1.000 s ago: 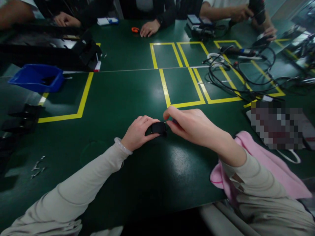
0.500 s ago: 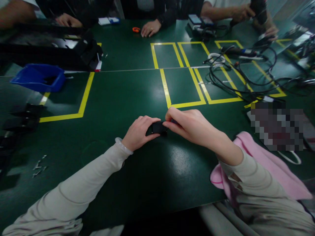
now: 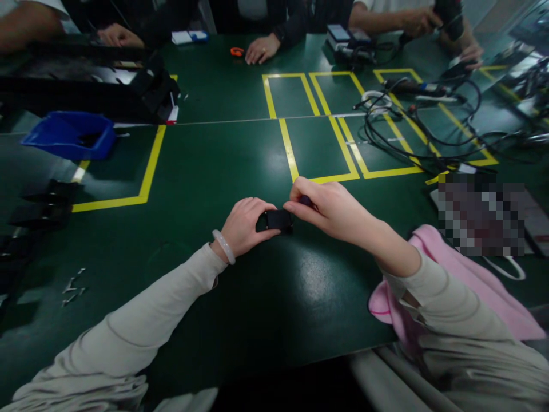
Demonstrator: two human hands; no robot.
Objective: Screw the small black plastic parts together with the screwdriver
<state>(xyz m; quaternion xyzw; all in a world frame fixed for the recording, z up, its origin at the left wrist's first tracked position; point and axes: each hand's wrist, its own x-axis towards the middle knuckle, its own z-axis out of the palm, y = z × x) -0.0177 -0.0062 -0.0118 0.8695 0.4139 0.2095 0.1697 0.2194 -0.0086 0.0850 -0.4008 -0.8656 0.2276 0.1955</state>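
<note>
My left hand (image 3: pixel 246 226) grips a small black rectangular part (image 3: pixel 278 220) between thumb and fingers, low over the green tabletop. My right hand (image 3: pixel 323 206) is closed round a slim dark-handled tool (image 3: pixel 305 200), of which only a short piece shows in the fist. The right fingertips sit at the black part's right end; whether the tool's tip touches the part is hidden. A pale bracelet (image 3: pixel 224 246) circles my left wrist.
Loose small screws (image 3: pixel 72 289) lie at left, near black parts (image 3: pixel 43 212) and a blue bin (image 3: pixel 72 137). Tangled cables (image 3: pixel 386 137) spread at right, above a pink cloth (image 3: pixel 446 274). Across the table rests another person's hand (image 3: pixel 263 50) near an orange object (image 3: pixel 236 51).
My right hand has shifted slightly upward and its grip has turned a little, showing more of the dark handle. My left hand keeps hold of the black part.
</note>
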